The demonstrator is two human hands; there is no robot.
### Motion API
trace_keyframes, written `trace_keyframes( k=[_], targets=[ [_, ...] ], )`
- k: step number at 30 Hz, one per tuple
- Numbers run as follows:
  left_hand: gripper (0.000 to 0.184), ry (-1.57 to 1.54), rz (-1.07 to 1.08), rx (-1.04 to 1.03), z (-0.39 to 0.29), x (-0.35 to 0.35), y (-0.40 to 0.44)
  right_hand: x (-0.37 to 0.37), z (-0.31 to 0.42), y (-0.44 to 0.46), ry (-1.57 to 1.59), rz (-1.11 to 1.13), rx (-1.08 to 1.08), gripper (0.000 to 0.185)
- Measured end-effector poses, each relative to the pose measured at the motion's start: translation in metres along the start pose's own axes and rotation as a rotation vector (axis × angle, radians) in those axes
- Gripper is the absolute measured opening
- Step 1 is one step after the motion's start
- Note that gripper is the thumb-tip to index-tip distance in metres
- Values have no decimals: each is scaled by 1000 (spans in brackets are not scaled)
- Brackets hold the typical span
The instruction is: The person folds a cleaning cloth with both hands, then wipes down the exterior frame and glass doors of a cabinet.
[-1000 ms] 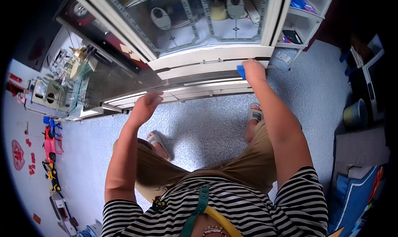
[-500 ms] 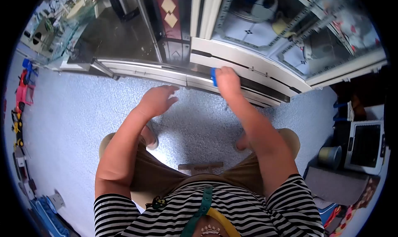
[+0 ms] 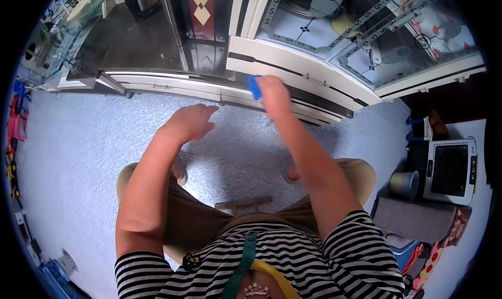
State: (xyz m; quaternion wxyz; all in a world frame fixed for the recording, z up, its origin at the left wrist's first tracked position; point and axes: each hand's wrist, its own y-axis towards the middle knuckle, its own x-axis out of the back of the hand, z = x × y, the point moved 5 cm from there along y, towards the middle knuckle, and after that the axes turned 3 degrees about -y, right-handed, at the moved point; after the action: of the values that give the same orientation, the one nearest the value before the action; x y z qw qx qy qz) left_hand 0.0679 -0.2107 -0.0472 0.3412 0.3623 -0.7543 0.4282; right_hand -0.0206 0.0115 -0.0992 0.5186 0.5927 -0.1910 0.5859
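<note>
My right hand [image 3: 274,96] is closed on a folded blue cloth [image 3: 254,87], which sticks out past its left side. The hand is slightly blurred. It hovers over or touches the front of the low white cabinet [image 3: 249,65], near the dark band below its upper drawer; contact cannot be made out. My left hand [image 3: 189,122] hangs over the speckled floor, in front of the low drawer front [image 3: 167,84]. Its fingers stretch forward with the thumb apart, and nothing is in it.
A glass-fronted cabinet [image 3: 314,43] stands above the drawers at right. A dark countertop [image 3: 130,42] with a kettle [image 3: 140,3] lies at left. A wooden stool [image 3: 243,202] sits between my legs. A bin [image 3: 403,185] and a white-framed appliance [image 3: 451,171] stand at right; toys [image 3: 18,126] line the left.
The view has shifted slightly to the right, so everything sits further left. My right hand keeps its hold on the blue cloth, near the cabinet front. The left hand stays open.
</note>
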Motion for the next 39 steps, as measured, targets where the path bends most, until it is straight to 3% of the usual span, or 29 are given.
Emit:
trace_keyframes(
  k=[6,10,12,13,15,16,18,19,21,25,27,29,31,33,36,39],
  targets=[
    [50,-24,27,-21,10,-13,-8,63,-138,-89,-172,-68,-162,38],
    [50,-4,40,-11,18,-17,-23,98,-171,-109,-201,9,-377,36],
    [52,-6,44,2,17,-15,-32,107,-189,-125,-255,15,-783,34],
    [53,-10,43,28,19,-15,-37,96,-197,-131,-264,13,-779,34],
    [50,-22,15,-16,22,-18,-42,65,-221,-178,-146,-185,-1280,31],
    [50,-28,26,-4,22,-16,-45,51,-220,-186,-152,-179,-1277,31],
    [50,-32,44,6,22,-13,-48,12,-211,-208,501,-470,-1503,25],
    [50,-34,38,7,22,-11,-48,7,-202,-200,499,-469,-1506,25],
    [50,-37,38,8,20,-6,-47,-3,-188,-181,703,-708,-1437,26],
    [54,-60,30,4,14,-7,-46,-45,-155,-136,544,-608,-1521,34],
    [54,-76,8,-25,11,-3,-44,-78,-143,-127,391,-733,-1483,35],
    [55,-121,56,19,8,0,-41,-105,-126,-120,489,-859,-1422,34],
    [55,-77,62,30,12,-4,-33,-109,-96,-104,287,-684,-1430,31],
    [55,-26,65,32,14,-7,-27,-136,-76,-92,646,-632,-1240,26],
    [55,-48,105,28,13,-11,-15,-146,-48,-77,1164,-615,-1417,26],
    [55,-25,109,2,12,-14,-3,-135,-58,-82,1312,-582,-1557,29]
  ],
)
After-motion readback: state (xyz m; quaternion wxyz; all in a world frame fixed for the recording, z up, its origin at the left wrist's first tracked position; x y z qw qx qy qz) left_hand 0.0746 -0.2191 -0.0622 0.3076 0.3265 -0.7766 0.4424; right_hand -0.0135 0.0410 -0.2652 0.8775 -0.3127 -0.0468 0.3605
